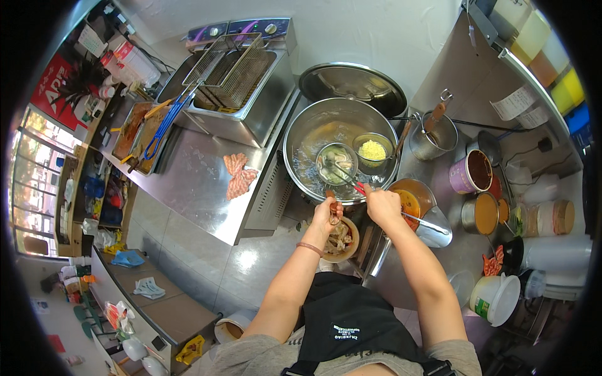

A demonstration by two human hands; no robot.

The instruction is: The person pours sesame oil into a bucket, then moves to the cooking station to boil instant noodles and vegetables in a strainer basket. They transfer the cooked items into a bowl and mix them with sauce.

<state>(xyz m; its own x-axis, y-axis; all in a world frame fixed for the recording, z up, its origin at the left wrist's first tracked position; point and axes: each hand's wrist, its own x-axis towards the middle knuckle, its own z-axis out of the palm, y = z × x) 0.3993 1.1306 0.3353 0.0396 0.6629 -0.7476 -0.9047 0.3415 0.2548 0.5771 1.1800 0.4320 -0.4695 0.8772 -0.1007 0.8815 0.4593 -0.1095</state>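
A large round metal pot (292, 136) of bubbling liquid stands before me. My left hand (328, 212), at the pot's near rim, grips the wooden handle of a strainer basket (336, 162) that sits in the liquid with pale food inside. Closed on a red-handled utensil (359, 188) is my right hand (384, 205); the utensil's thin metal end reaches into that basket, its tip hard to make out. Beside it, a second strainer holds yellow noodles (372, 150). Under my left hand, a round tub (347, 254) contains translucent scraps.
A steel counter (197, 164) with a patterned cloth (239, 176) and a deep fryer (240, 113) lies to the left. To the right are a metal pitcher (435, 230) of orange liquid with a ladle, a strainer pot (435, 141) and sauce containers (479, 214). A lid (352, 84) leans behind the pot.
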